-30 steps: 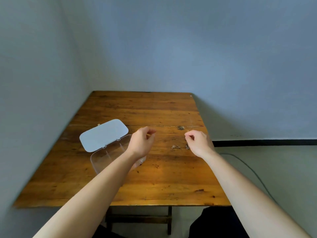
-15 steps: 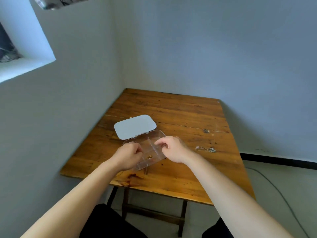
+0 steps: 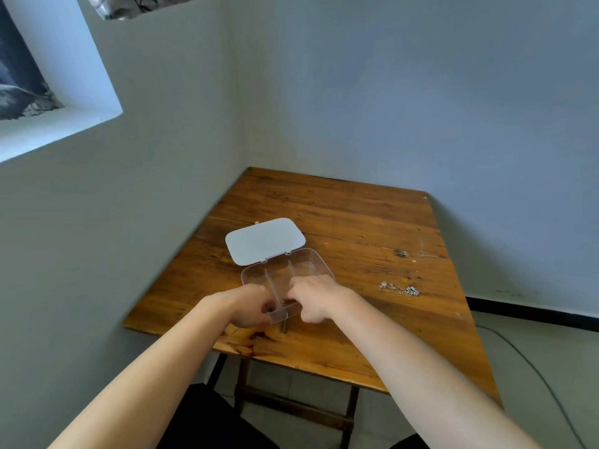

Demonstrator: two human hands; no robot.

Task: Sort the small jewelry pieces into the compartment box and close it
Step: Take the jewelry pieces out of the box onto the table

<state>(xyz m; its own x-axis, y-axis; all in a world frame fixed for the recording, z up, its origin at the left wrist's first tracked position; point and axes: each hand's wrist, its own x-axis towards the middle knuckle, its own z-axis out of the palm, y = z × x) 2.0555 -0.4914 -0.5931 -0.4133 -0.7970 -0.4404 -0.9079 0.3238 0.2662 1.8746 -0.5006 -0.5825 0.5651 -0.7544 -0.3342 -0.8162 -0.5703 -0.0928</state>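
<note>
A window recess (image 3: 61, 92) sits in the wall at far left. On the wooden table (image 3: 356, 218), the clear compartment box (image 3: 308, 264) lies open, its white lid (image 3: 264, 239) folded back flat on the far side. The left hand (image 3: 249, 306) is curled at the box's near left corner, fingers bent inward against the rim; whether it pinches anything cannot be told. The right hand (image 3: 314, 294) rests over the box's near right part, fingers bent down into a compartment, its grasp hidden. Small brownish pieces (image 3: 287, 299) show between the hands. A silver chain (image 3: 400, 289) lies on the table, well apart to the right.
</note>
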